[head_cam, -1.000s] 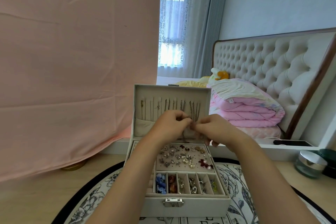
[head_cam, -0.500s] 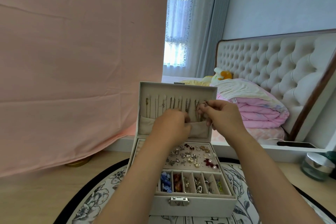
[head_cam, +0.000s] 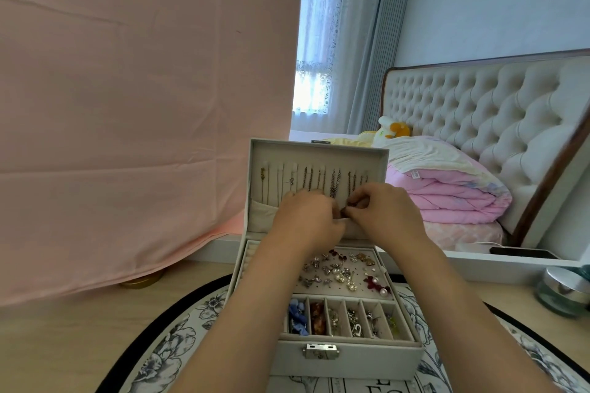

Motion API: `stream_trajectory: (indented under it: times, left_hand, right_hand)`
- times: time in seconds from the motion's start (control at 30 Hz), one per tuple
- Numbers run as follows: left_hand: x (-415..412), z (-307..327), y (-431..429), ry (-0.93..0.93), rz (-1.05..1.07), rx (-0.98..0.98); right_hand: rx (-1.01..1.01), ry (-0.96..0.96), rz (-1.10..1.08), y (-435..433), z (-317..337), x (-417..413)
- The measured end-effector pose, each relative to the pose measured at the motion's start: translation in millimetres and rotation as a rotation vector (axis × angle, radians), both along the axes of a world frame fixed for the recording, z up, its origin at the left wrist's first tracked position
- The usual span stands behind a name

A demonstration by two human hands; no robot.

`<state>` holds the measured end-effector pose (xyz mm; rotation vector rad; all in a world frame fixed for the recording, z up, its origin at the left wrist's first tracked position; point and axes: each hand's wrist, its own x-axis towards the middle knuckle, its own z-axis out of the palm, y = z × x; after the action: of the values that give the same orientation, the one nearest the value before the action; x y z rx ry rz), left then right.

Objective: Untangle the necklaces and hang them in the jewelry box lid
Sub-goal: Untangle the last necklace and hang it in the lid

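Observation:
A pale grey jewelry box (head_cam: 348,357) stands open on a round patterned mat. Its upright lid (head_cam: 319,153) carries a row of thin necklaces (head_cam: 321,180) hanging from hooks, their lower ends reaching a fabric pocket (head_cam: 263,212). My left hand (head_cam: 308,218) and my right hand (head_cam: 384,212) meet in front of the pocket. Together they pinch the dark lower end of a necklace (head_cam: 346,209) between their fingertips. Most of that chain is hidden behind my fingers.
The box tray holds several earrings (head_cam: 341,273) and small compartments (head_cam: 341,319) of trinkets. A pink cloth (head_cam: 134,105) hangs at the left, a glass jar (head_cam: 563,292) stands at the right, and a phone (head_cam: 523,254) lies on a white ledge. A bed with pink bedding is behind.
My right hand has come down from the hooks at the lid's right to the pocket level. It now meets my left hand, and both pinch the chain's lower end.

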<state>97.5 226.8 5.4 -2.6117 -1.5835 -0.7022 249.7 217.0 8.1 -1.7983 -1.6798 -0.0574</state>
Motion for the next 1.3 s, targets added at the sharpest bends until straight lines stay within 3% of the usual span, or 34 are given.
stream_trajectory:
  times: [0.13,0.23,0.3,0.43,0.53,0.63,0.77,0.87,0.93,1.1,1.2,1.3]
  left_hand:
    - [-2.8,1.4,0.5,-0.056,-0.017,-0.021]
    - [-2.6,-0.1,1.6,-0.071,-0.026,-0.037]
    - [-3.4,-0.6,2.4,-0.067,-0.033,-0.038]
    - [-5.9,-2.4,4.9,-0.043,-0.027,0.005]
    - [-7.5,-4.0,3.9,-0.043,-0.024,0.019]
    - [-10.7,-1.7,-0.8,-0.107,-0.046,0.001]
    - [-23.2,8.0,-10.2,-0.342,-0.089,0.083]
    - [-43.4,27.5,-12.2,-0.374,-0.033,0.326]
    - [-56.3,43.3,-7.3,-0.329,0.022,0.436]
    - [-79.8,68.6,5.9,-0.120,0.061,0.129]
    - [-92.2,72.8,5.5,0.004,0.046,0.047]
    - [-98.3,74.1,-6.1,-0.038,0.025,0.109]
  right_hand:
    - [0.034,-0.102,0.038,-5.3,7.9,0.8]
    - [-0.108,-0.217,0.126,-7.1,2.1,-3.0]
    - [-0.201,-0.203,0.170,-7.7,2.3,-2.3]
    - [-0.129,-0.193,0.171,-10.5,6.9,-0.1]
    - [-0.205,-0.205,0.201,-10.6,2.4,-2.8]
    - [-0.186,-0.064,0.234,-14.9,5.5,3.2]
    - [0.104,0.133,0.193,-29.0,15.0,10.1]
    - [0.222,0.080,0.091,-37.3,21.2,11.7]
    - [0.158,0.037,0.038,-35.5,26.5,15.1]
    - [-0.133,0.308,0.200,-30.6,51.8,9.3]
    - [-0.143,0.443,0.248,-32.8,60.8,5.5]
    - [-0.086,0.431,0.251,-36.3,59.2,10.8]
